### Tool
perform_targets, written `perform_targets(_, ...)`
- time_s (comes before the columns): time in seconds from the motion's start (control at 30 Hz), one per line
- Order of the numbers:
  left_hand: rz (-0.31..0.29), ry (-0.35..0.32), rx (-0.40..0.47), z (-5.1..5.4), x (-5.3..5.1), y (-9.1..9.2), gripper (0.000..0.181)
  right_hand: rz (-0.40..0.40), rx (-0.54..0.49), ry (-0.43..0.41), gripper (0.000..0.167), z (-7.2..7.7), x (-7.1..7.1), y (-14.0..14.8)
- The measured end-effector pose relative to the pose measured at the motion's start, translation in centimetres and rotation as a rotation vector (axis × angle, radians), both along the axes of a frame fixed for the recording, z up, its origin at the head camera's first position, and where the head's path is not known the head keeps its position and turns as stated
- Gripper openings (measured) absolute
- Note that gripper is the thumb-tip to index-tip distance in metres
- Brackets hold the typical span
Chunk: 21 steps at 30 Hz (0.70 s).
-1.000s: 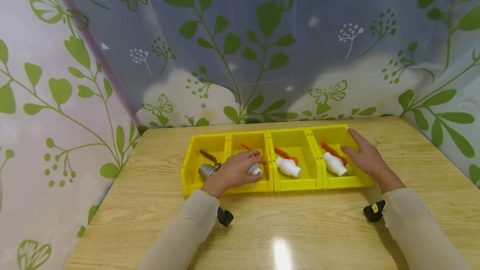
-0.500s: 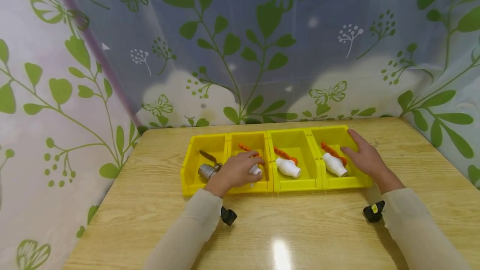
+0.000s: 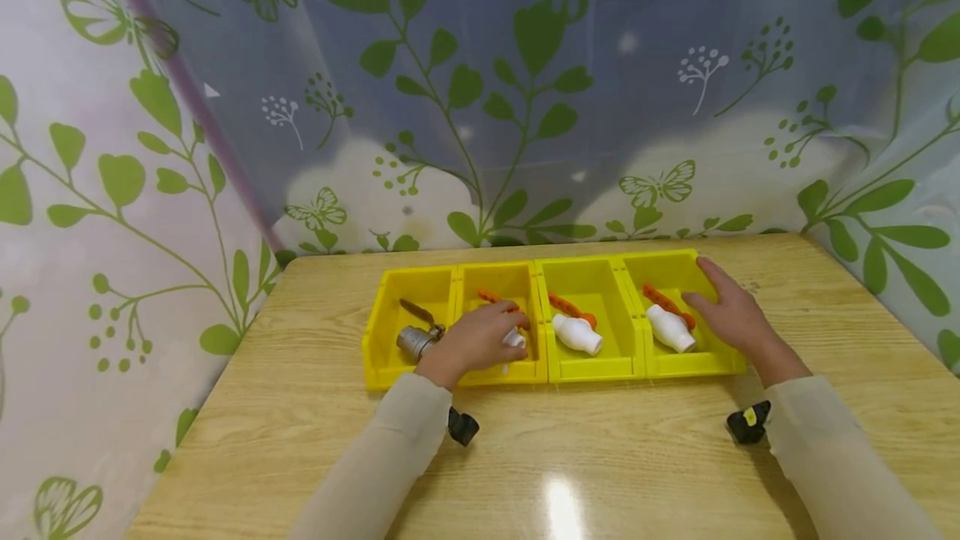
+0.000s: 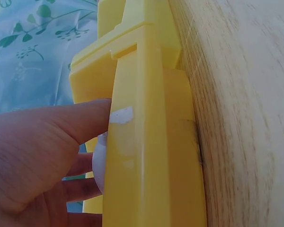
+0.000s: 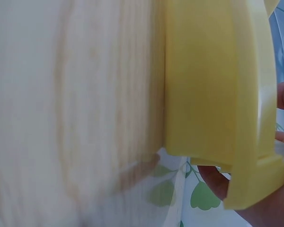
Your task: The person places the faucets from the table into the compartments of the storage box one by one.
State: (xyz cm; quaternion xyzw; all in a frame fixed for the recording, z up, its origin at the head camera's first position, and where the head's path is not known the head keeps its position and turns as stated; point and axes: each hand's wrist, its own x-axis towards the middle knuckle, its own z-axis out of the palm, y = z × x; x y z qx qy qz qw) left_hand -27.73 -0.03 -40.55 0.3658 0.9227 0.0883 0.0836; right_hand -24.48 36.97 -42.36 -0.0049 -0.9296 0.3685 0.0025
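In the head view, my left hand (image 3: pixel 480 342) reaches into the second bin from the left. Its fingers and thumb hold a white plastic ball valve (image 3: pixel 514 340) with an orange lever (image 3: pixel 489 296), mostly hidden by the hand. The left wrist view shows the fingers behind the bin's front wall (image 4: pixel 137 156), with a bit of the white valve (image 4: pixel 99 163) beside them. My right hand (image 3: pixel 732 312) grips the right side wall of the rightmost yellow bin (image 3: pixel 701 363), thumb inside and fingers outside. The right wrist view shows that hand partly hidden behind the bin.
The yellow bins stand joined in a row on a wooden table (image 3: pixel 600 457). A metal valve (image 3: pixel 412 343) with a dark lever lies in the leftmost bin. White valves with orange levers lie in the third bin (image 3: pixel 577 334) and rightmost bin (image 3: pixel 670 328). A patterned curtain (image 3: pixel 480 107) hangs behind.
My left hand and forearm have shifted slightly right, and the orange lever beside that hand has turned a little, showing more. My right hand has stayed in place.
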Motion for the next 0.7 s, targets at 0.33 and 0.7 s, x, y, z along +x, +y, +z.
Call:
perform_targets(0.33,0.0,-0.016,-0.034,-0.19,-0.16,0.18,0.042,0.004,-0.012,-0.004,0.073,-0.18,0.1,0.01)
perform_targets(0.7,0.022,0.002,-0.074,-0.26,-0.29,0.63,0.041,-0.002,0.0,0.001,0.073,-0.12,0.07,0.07)
